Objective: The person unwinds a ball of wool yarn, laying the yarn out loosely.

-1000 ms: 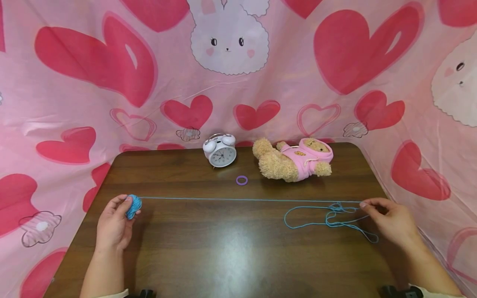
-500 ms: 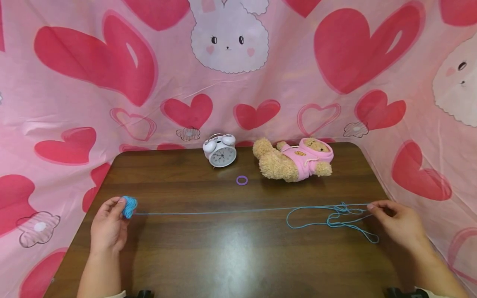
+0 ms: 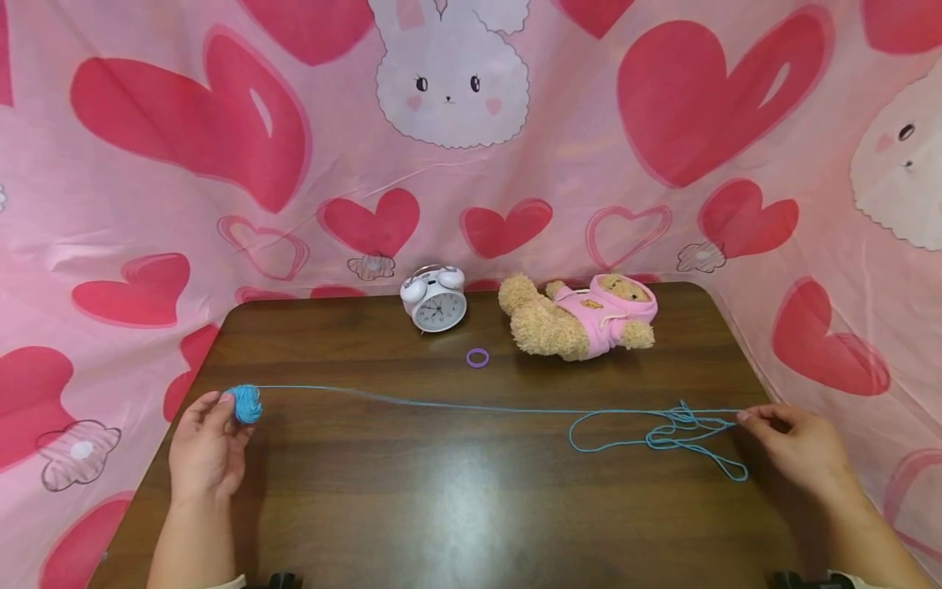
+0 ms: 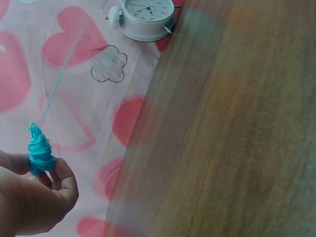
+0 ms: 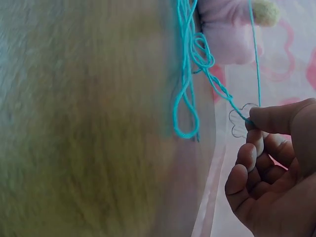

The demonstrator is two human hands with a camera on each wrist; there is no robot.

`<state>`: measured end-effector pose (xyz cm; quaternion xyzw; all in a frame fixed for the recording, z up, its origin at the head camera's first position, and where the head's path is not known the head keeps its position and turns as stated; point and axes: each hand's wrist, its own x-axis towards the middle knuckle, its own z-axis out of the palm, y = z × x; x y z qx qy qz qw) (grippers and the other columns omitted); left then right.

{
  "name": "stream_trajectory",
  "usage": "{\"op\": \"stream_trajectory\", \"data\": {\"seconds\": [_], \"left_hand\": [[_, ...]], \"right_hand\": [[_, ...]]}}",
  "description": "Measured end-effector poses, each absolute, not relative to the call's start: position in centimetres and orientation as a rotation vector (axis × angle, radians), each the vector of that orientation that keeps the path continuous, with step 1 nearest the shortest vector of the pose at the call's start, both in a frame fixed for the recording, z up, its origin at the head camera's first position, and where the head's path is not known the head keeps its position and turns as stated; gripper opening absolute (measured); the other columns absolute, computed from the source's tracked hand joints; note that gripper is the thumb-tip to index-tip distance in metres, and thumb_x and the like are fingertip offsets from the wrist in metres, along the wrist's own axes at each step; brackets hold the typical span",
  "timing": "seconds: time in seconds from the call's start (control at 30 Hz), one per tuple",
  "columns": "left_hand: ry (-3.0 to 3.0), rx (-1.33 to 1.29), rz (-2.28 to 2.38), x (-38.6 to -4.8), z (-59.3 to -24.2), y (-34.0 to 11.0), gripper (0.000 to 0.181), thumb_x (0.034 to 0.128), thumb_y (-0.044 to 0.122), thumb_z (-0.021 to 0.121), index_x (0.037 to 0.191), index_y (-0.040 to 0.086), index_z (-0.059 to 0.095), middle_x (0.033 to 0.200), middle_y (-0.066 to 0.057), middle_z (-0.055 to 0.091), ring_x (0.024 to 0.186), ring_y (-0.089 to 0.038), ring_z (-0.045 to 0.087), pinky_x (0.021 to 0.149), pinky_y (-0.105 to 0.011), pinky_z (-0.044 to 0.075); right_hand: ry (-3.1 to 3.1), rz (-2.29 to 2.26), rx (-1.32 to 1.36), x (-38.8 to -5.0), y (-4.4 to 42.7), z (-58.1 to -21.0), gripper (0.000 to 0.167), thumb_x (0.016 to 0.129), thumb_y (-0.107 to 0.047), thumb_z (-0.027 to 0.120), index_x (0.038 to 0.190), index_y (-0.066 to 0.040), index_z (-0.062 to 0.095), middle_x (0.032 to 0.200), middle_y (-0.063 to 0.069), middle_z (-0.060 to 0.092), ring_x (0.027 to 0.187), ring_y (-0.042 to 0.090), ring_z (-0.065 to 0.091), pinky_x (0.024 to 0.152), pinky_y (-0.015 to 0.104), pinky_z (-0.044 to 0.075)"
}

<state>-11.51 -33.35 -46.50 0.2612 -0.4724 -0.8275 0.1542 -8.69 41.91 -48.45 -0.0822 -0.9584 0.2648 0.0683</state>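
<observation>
My left hand (image 3: 209, 450) holds a small wound ball of blue yarn (image 3: 246, 404) between thumb and fingers, at the table's left side. In the left wrist view the yarn ball (image 4: 40, 152) stands up out of the pinching fingers. One strand (image 3: 456, 406) runs from the ball across the table to my right hand (image 3: 805, 450), slightly slack near the left. Thumb and forefinger of the right hand pinch the yarn, as the right wrist view shows at the hand (image 5: 276, 163). Loose loops of yarn (image 3: 666, 443) lie on the table beside the right hand.
On the wooden table (image 3: 412, 523), a white alarm clock (image 3: 434, 299) stands at the back. A purple ring (image 3: 477, 357) lies in front of it. To its right a teddy bear (image 3: 581, 317) in a pink hoodie lies on its back. Pink heart-patterned cloth (image 3: 456, 180) hangs around the table.
My left hand has moved left with the yarn ball, and my right hand slightly right and down. The strand between them was straight and now curves a little. The loose loops shifted slightly.
</observation>
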Motion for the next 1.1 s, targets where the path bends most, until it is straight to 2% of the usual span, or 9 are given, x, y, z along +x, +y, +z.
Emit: {"op": "stream_trajectory", "data": {"seconds": [0.2,0.4,0.6,0.73,0.93,1.1], "left_hand": [[-1.268,0.750,-2.395,-11.5,-46.6,-33.5,0.033,0.1001,0.007,0.067,0.122,0.013,0.043,0.103,-0.001,0.065,0.081,-0.012,0.068,0.067,-0.027,0.054],[-1.239,0.690,-2.427,-11.3,-46.5,-33.5,0.029,0.0997,0.005,0.067,0.118,0.011,0.046,0.101,-0.003,0.066,0.080,-0.014,0.069,0.067,-0.027,0.056],[-1.309,0.657,-2.455,-11.2,-46.6,-33.2,0.021,0.1006,0.006,0.066,0.114,0.013,0.051,0.102,-0.001,0.064,0.083,-0.013,0.068,0.070,-0.026,0.055],[-1.350,0.629,-2.458,-11.2,-46.7,-33.0,0.021,0.1015,0.006,0.065,0.115,0.014,0.050,0.103,0.000,0.065,0.086,-0.012,0.069,0.072,-0.026,0.053],[-1.395,0.595,-2.458,-11.2,-46.5,-32.6,0.021,0.1014,0.007,0.065,0.115,0.013,0.050,0.101,0.000,0.067,0.086,-0.012,0.069,0.072,-0.025,0.054],[-1.434,0.585,-2.448,-11.3,-46.4,-32.2,0.022,0.1011,0.009,0.066,0.116,0.012,0.050,0.102,0.000,0.066,0.086,-0.012,0.069,0.073,-0.024,0.055]], "right_hand": [[-2.919,0.775,-0.258,-8.7,42.8,-48.8,0.034,0.098,-0.033,0.069,0.100,0.000,0.077,0.093,0.020,0.075,0.074,-0.010,0.048,0.061,0.024,0.041],[-2.959,0.759,-0.279,-8.9,43.3,-49.1,0.037,0.099,-0.034,0.068,0.102,0.002,0.076,0.092,0.020,0.075,0.078,0.015,0.062,0.060,0.025,0.041],[-2.975,0.727,-0.266,-9.1,43.2,-49.3,0.035,0.099,-0.033,0.069,0.103,0.002,0.076,0.091,0.019,0.076,0.083,0.033,0.067,0.061,0.029,0.042],[-2.967,0.715,-0.235,-9.1,43.3,-49.4,0.031,0.099,-0.028,0.068,0.105,0.001,0.077,0.097,0.023,0.076,0.093,0.045,0.067,0.063,0.030,0.042],[-2.956,0.722,-0.200,-8.9,43.5,-49.1,0.029,0.101,-0.025,0.065,0.111,0.000,0.076,0.107,0.030,0.072,0.104,0.056,0.063,0.066,0.030,0.039],[-2.953,0.729,-0.202,-8.9,43.1,-48.8,0.032,0.101,-0.029,0.065,0.113,-0.001,0.076,0.109,0.029,0.072,0.105,0.055,0.063,0.067,0.030,0.039]]}}
